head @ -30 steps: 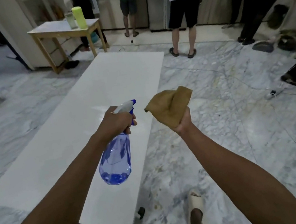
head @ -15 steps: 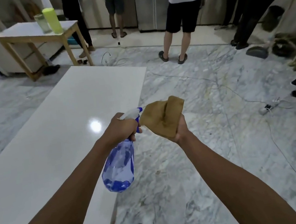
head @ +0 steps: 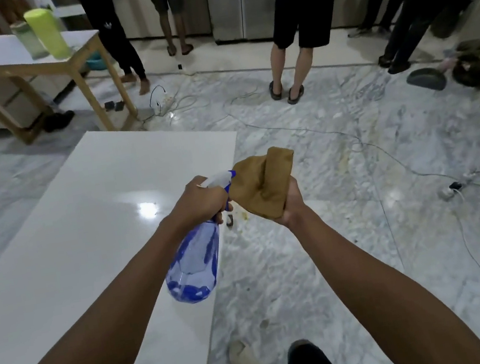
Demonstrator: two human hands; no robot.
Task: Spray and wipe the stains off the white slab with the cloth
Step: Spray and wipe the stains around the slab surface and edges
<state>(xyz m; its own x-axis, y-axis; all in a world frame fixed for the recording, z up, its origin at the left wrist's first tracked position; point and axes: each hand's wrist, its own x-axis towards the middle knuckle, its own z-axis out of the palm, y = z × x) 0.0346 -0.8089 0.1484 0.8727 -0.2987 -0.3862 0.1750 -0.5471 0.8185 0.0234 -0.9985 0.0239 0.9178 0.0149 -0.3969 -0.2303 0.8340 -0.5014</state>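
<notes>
- My left hand (head: 196, 199) grips the neck of the spray bottle (head: 195, 263); its fingers (head: 218, 216) are curled round the neck and the blue trigger, so the bottle hangs tilted, body toward me and nozzle pointing away.
- The white nozzle touches or nearly touches the cloth (head: 264, 184); I judge the bottle is aimed there to wet the cloth rather than the slab, though no spray is visible.
- My right hand (head: 291, 205) clamps the cloth from below, fingers bunched on its lower end, so that the brown folds stand up and open toward the nozzle.
- Both hands meet in the air just past the right edge of the white slab (head: 84, 238); the bottle's body hangs over that edge and the cloth hangs over the marble floor (head: 352, 242).
- The white slab lies flat and low on the floor, its long side running away from me to a far right corner; a ceiling light glints near its middle.
- I can make out no distinct stains on the slab at this size, apart from faint dark specks at its left edge.
- Judgement: the task is at its start, with wetting in hand and wiping not yet begun; the next move calls for bringing the cloth down onto the slab.
- Risk: cables (head: 386, 158) trail across the floor near my feet.
</notes>
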